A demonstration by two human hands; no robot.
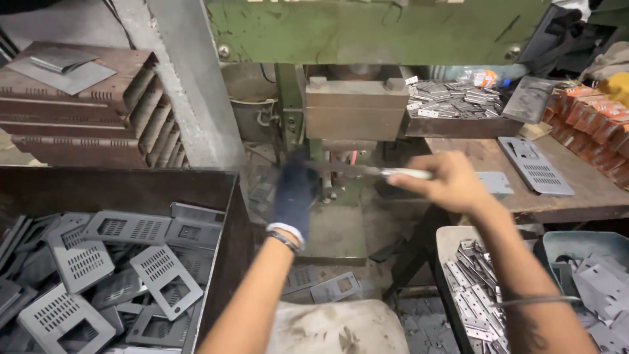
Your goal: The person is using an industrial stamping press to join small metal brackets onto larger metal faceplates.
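Here, rod (386,172) in right hand (452,180), left hand (293,193) beside

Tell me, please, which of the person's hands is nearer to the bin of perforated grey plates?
Left. The gloved left hand hovers just right of the bin; the right hand, gripping a tool, is farther right.
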